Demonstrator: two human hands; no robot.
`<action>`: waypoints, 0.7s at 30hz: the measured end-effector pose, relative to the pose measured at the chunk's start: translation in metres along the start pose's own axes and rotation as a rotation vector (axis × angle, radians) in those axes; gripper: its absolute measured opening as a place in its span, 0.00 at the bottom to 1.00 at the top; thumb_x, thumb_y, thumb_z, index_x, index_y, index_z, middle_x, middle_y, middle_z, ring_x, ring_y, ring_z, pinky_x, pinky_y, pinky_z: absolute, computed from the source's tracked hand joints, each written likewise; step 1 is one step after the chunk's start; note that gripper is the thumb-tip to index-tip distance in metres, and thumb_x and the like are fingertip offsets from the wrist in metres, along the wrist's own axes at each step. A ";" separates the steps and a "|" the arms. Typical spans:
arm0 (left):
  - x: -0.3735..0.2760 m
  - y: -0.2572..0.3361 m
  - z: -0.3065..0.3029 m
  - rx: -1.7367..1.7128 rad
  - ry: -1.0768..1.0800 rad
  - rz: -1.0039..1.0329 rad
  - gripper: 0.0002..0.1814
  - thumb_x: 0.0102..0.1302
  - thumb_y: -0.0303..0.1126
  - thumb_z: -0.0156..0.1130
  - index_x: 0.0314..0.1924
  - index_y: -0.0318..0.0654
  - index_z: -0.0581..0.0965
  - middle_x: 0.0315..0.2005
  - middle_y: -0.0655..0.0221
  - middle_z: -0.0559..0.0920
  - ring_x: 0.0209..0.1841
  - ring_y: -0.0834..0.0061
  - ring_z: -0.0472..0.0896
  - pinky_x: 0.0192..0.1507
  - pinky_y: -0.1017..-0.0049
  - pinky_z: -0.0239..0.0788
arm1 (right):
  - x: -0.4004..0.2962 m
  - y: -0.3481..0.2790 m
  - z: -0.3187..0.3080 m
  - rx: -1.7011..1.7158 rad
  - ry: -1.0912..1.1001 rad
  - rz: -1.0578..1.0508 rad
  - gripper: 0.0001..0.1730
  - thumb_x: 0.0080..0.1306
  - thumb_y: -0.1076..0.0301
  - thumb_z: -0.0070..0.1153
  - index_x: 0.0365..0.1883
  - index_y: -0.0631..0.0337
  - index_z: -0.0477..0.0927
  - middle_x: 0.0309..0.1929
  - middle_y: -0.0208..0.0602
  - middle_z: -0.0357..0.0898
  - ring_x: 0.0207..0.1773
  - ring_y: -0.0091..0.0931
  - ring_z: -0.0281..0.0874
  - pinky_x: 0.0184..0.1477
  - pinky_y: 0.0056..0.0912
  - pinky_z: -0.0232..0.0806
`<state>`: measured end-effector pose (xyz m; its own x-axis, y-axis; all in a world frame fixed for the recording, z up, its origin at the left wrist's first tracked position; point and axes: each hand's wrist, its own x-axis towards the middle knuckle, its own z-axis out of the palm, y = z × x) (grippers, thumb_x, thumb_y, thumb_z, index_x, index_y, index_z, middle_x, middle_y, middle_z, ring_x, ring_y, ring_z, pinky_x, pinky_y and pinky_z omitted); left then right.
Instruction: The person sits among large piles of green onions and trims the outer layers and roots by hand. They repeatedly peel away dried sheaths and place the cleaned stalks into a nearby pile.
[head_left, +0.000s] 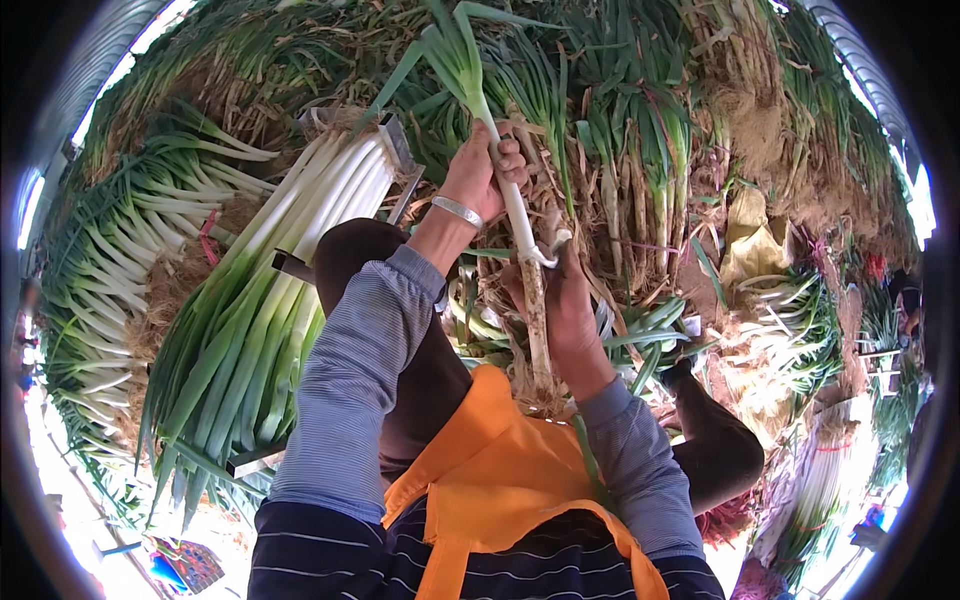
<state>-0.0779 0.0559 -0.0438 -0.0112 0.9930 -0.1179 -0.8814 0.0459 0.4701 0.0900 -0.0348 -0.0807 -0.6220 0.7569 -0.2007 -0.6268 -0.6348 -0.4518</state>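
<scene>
A large green onion (514, 206) stands upright before me, green leaves at the top and fibrous roots at the bottom. My left hand (484, 169), with a silver bracelet at the wrist, is closed around its upper white shaft. Lower down, my right hand (564, 307) grips a loosened strip of outer skin (559, 238) beside the shaft. Above that strip the shaft is clean and white; below it, brown dirty skin (535, 315) covers the stalk. The right fingertips are partly hidden. To my left, a bundle of clean green onions (300, 225) rests across a metal rack (401, 146).
Unpeeled green onions (637, 150) stand densely ahead. Rows of peeled ones (120, 277) lie at far left, with more (784, 322) at right near a yellowish sack (754, 232). Leaf scraps (645, 334) litter the ground. An orange apron (517, 465) covers my lap between my bent knees.
</scene>
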 end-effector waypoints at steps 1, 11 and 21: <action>0.004 0.004 -0.003 -0.029 0.006 -0.010 0.21 0.76 0.49 0.43 0.47 0.36 0.69 0.25 0.77 0.65 0.23 0.84 0.62 0.24 0.81 0.56 | 0.003 0.008 0.004 0.099 0.153 -0.066 0.23 0.75 0.42 0.35 0.41 0.51 0.71 0.33 0.32 0.76 0.34 0.31 0.79 0.35 0.32 0.74; 0.051 0.053 -0.030 0.027 0.173 0.157 0.19 0.77 0.48 0.41 0.39 0.39 0.67 0.22 0.75 0.66 0.19 0.83 0.62 0.21 0.77 0.57 | -0.162 0.005 0.012 -1.384 0.272 -0.171 0.20 0.69 0.62 0.53 0.54 0.64 0.71 0.41 0.39 0.78 0.42 0.28 0.78 0.46 0.33 0.72; 0.069 0.068 -0.010 0.351 0.324 0.408 0.07 0.74 0.39 0.48 0.43 0.48 0.63 0.20 0.70 0.68 0.15 0.77 0.64 0.16 0.75 0.58 | -0.283 -0.051 -0.053 -2.043 0.242 0.160 0.14 0.60 0.55 0.61 0.28 0.58 0.81 0.19 0.36 0.71 0.21 0.35 0.68 0.28 0.40 0.62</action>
<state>-0.1431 0.1263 -0.0289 -0.5046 0.8574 -0.1016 -0.5691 -0.2418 0.7859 0.3229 -0.2085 -0.0466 -0.4378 0.8338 -0.3362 0.8358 0.2397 -0.4939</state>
